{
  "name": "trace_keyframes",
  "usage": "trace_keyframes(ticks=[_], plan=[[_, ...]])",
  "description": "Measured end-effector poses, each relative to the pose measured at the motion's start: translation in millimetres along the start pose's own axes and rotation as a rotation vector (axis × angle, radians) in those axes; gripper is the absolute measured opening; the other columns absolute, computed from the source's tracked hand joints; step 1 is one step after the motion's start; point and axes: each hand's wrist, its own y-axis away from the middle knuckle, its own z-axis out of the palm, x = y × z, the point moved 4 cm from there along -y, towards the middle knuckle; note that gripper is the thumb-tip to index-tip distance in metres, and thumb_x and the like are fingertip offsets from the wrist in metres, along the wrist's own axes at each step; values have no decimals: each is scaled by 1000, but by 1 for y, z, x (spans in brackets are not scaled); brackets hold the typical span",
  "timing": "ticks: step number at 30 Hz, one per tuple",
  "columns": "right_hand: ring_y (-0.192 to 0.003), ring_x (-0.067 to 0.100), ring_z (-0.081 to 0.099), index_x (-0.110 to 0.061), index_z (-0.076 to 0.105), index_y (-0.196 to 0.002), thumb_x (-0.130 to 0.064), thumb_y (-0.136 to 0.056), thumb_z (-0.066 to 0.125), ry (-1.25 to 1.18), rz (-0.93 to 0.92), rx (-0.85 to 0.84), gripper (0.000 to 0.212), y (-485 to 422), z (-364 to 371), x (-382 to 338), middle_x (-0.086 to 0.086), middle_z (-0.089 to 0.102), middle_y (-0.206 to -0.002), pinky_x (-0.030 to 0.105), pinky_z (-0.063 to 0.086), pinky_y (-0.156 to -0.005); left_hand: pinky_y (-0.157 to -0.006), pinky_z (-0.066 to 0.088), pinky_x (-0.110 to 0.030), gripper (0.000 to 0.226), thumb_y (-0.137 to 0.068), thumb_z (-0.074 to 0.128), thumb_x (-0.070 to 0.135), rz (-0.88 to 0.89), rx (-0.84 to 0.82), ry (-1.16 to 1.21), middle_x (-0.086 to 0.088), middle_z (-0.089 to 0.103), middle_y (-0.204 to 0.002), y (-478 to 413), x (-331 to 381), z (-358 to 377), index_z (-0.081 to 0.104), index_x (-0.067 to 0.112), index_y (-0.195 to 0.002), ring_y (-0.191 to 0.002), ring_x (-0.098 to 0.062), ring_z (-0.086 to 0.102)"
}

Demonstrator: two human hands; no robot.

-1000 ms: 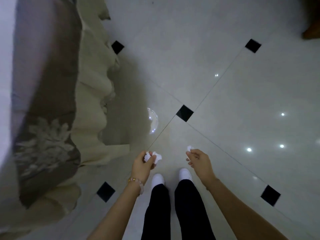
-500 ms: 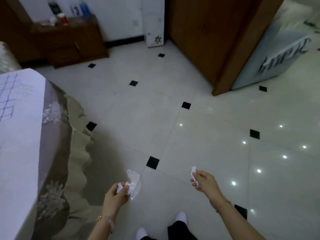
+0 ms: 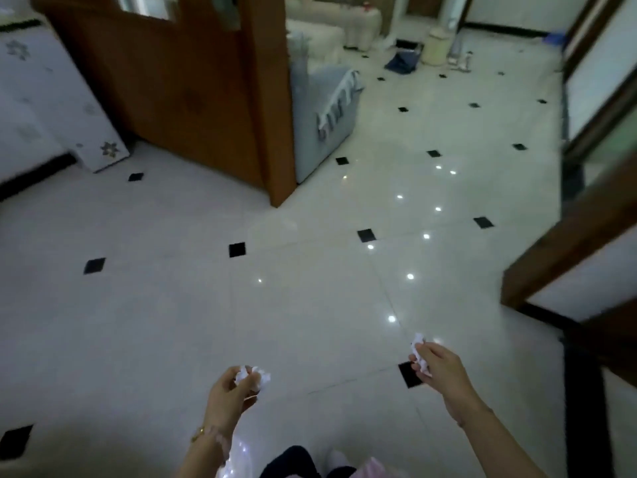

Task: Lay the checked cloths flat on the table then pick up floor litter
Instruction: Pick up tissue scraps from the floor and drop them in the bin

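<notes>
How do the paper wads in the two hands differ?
The left hand holds a wad that looks bulkier and rounder; the right hand pinches a wad that looks smaller and narrower. The left wad sits lower in view than the right. Both are white, crumpled, held above the tiled floor.

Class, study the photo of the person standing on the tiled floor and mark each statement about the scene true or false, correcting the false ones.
1. The left hand holds crumpled white paper. True.
2. The right hand is empty. False: it pinches a white paper scrap.
3. The floor is pale tile with small black squares. True.
4. The wooden door lies flat on the floor. False: it stands upright.
5. The left wrist is bare. False: it wears a bracelet.
</notes>
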Motion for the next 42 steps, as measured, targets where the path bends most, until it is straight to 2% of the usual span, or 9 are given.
trace_keyframes(ticks=[2, 5, 8, 10, 15, 19, 26, 33, 42], plan=[[-70, 18, 58, 5, 63, -82, -22, -92, 57, -76, 11, 146, 30, 13, -30, 8, 16, 61, -79, 22, 49, -64, -73, 50, -35, 29, -62, 70, 27, 8, -158, -103, -1, 73, -73, -23, 17, 34, 60, 5, -79, -73, -22, 62], [-74, 20, 60, 9, 63, -92, -21, -93, 56, -183, 42, 384, 30, 53, -61, 35, 16, 64, -84, 26, 50, -70, -67, 48, -28, 10, -83, 64, 9, 48, -408, -244, 8, 71, -59, -45, 42, 92, 55, 5, -78, -73, -18, 61], [-78, 21, 61, 0, 63, -91, -25, -94, 55, -277, 101, 564, 26, 116, -61, 76, 16, 65, -89, 27, 50, -74, -64, 48, -27, 21, -73, 68, 18, 108, -686, -437, 6, 72, -64, -41, 63, 148, 50, 8, -69, -72, -16, 63], [-78, 20, 60, 3, 62, -93, -25, -94, 54, -369, 158, 676, 29, 160, -49, 111, 15, 64, -88, 27, 50, -73, -63, 47, -27, 26, -74, 69, 17, 128, -843, -538, 4, 71, -65, -30, 64, 179, 46, 10, -63, -71, -16, 62], [-77, 22, 61, -4, 59, -75, -27, -93, 55, -602, 347, 970, 30, 273, -1, 193, 17, 67, -87, 33, 51, -76, -67, 46, -29, 14, -90, 55, 6, 103, -1155, -758, -11, 59, -75, 18, 17, 223, 53, 6, -76, -74, -23, 54], [-80, 24, 61, -1, 65, -91, -23, -92, 57, -787, 445, 1182, 24, 343, 31, 238, 17, 67, -91, 34, 51, -78, -69, 48, -28, 14, -92, 55, 10, 72, -1366, -939, -10, 60, -75, 81, -39, 240, 58, 5, -79, -73, -23, 55], [-75, 20, 61, -8, 65, -84, -24, -92, 58, -1007, 494, 1407, 19, 397, 37, 284, 13, 68, -86, 26, 52, -70, -69, 49, -26, 18, -91, 56, 11, 106, -1635, -1176, -7, 61, -78, 189, -122, 278, 58, 12, -73, -78, -25, 57], [-72, 18, 60, -4, 66, -90, -27, -92, 57, -1083, 496, 1433, 25, 417, -31, 327, 10, 67, -84, 27, 51, -70, -66, 50, -24, 11, -90, 59, 16, 178, -1726, -1260, -9, 63, -78, 274, -187, 326, 61, 10, -81, -76, -22, 59], [-75, 17, 60, -11, 65, -94, -31, -92, 56, -1202, 477, 1401, 21, 399, -153, 367, 9, 67, -86, 30, 53, -76, -63, 46, -26, 21, -85, 63, 6, -17, -1478, -1375, -11, 59, -78, 307, -266, 395, 51, 10, -69, -76, -24, 55]])
